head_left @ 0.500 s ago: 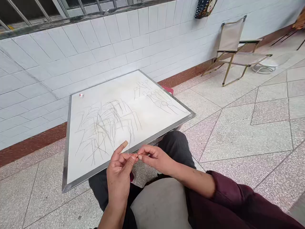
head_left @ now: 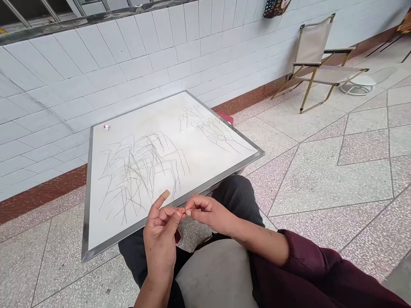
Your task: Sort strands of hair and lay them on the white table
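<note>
Over my lap, just off the near edge of the white table, my two hands meet fingertip to fingertip. My left hand pinches a thin wire between thumb and index finger; one end of it rises toward the table edge. A tan wrap covers the tip of one raised left finger. My right hand pinches the same wire at the meeting point, where the fingers hide it. Bent thin wires lie spread on the left of the table, and wires with looped ends lie at its right.
A tiny white and red object sits in the table's far left corner. Behind the table runs a white tiled wall. A folding chair stands at the upper right, beside a round white item. Something red shows behind the table.
My hands keep the same pinch, with barely any movement of the fingers. The view has shifted slightly, so the table and wall sit a little differently in the picture.
</note>
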A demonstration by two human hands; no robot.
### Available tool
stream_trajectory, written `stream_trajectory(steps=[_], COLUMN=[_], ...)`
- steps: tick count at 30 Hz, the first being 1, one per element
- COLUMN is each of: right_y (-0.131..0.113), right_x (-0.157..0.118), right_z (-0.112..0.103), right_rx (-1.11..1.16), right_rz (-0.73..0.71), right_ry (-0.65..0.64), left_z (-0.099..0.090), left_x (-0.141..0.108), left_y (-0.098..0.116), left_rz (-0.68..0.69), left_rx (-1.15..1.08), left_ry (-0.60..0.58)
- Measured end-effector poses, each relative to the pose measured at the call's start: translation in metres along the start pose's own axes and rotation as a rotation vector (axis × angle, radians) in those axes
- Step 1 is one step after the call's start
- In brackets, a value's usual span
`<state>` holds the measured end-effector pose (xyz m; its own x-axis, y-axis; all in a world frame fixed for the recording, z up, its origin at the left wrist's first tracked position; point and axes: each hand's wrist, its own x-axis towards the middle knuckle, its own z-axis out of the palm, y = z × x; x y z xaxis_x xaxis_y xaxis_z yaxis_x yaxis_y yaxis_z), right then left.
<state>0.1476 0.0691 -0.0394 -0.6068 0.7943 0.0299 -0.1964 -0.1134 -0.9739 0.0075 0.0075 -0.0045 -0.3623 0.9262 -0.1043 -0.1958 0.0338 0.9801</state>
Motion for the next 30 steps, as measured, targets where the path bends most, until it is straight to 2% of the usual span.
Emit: stream_trajectory(steps=[4,10,13,16,18,20,21,23,25,30], right_y=[0.004,0.0,-0.003,-0.004,-0.006,-0.009,-0.01,-0.014,-0.016,-0.011], right_x=[0.002,0.0,-0.002,-0.003,-0.004,-0.004,-0.005,-0.006,-0.006,-0.005], right_z=[0.001,0.0,0.0,0.0,0.0,0.0,0.0,0.001,0.001,0.003], right_rx=[-0.058,-0.031,0.035,0.199,0.257,0.291,0.318,0.4,0.499,0.703], right_rz=[-0.014,-0.04,0.051,0.152,0.156,0.155,0.163,0.196,0.24,0.402], right_ry=[0.045,0.023,0.002,-0.063,-0.074,-0.065,-0.065,-0.073,-0.108,-0.251], left_z=[0.001,0.004,0.004,0.0,-0.005,-0.011,-0.014,-0.017,-0.016,-0.003], left_x=[0.003,0.004,0.001,-0.001,0.0,0.0,-0.001,-0.003,-0.007,-0.014], left_y=[-0.003,-0.002,0.0,-0.001,-0.004,-0.008,-0.009,-0.012,-0.014,-0.014], left_rz=[0.01,0.043,0.082,0.223,0.386,0.538,0.573,0.546,0.451,0.28], left_rx=[-0.021,-0.001,0.091,0.283,0.398,0.428,0.409,0.331,0.3,0.339], left_ry=[0.007,-0.002,0.013,0.12,0.231,0.308,0.315,0.265,0.161,-0.029])
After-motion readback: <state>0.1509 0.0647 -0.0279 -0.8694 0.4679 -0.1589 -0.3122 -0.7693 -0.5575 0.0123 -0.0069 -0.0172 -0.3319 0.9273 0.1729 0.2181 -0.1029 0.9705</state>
